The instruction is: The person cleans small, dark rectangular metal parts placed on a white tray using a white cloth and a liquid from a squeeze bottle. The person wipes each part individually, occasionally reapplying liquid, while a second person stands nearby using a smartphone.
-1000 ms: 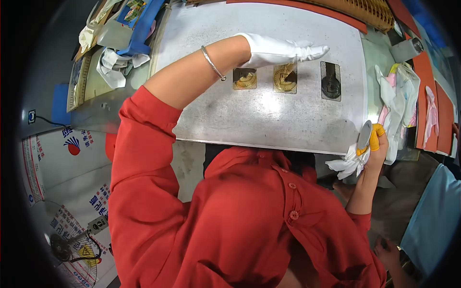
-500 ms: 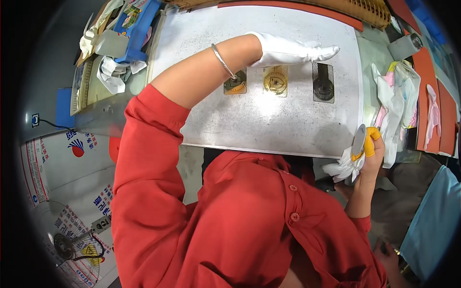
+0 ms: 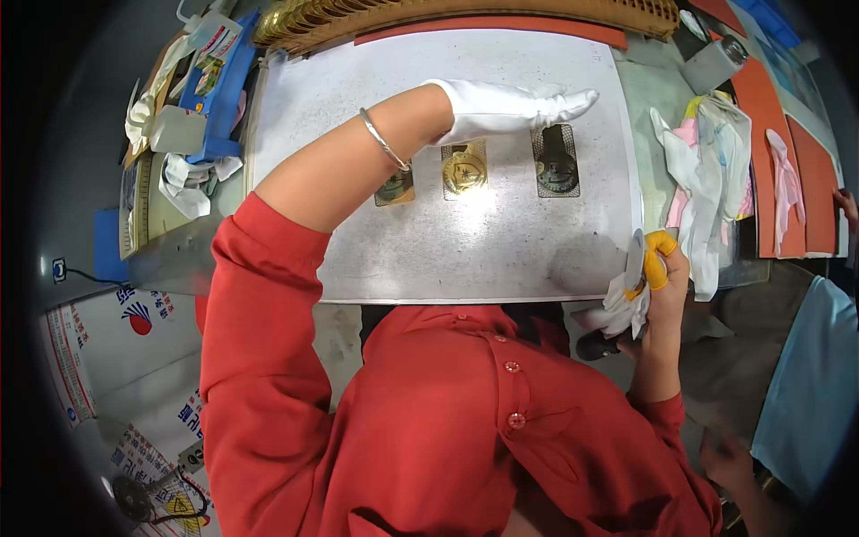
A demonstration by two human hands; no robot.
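In a white glove, my left hand [image 3: 514, 106] reaches over the white board, its fingers stretched out flat. Three small rectangular metal plates with round emblems lie just below it: a dark one [image 3: 557, 166] on the right, a gold one [image 3: 464, 170] in the middle and a partly hidden black-and-gold one [image 3: 395, 186] beside my bracelet. Near the board's front right corner, my right hand [image 3: 664, 282] wears yellow finger cots. It is closed on a crumpled white cloth [image 3: 624, 302] and a thin grey disc-like piece [image 3: 635, 259], seen nearly edge-on.
Cloths [image 3: 716, 161] and a grey bottle [image 3: 716, 64] lie to the right, by orange-red boards [image 3: 812, 179]. A blue tray [image 3: 219, 107] stands at left. Along the back runs a brown ridged rack [image 3: 465, 18]. Another person's hand [image 3: 844, 204] shows at the right edge.
The whole view has shifted, so the board and both hands appear farther left. Both hands keep nearly the same pose. Another person's hand has come into sight at the right edge.
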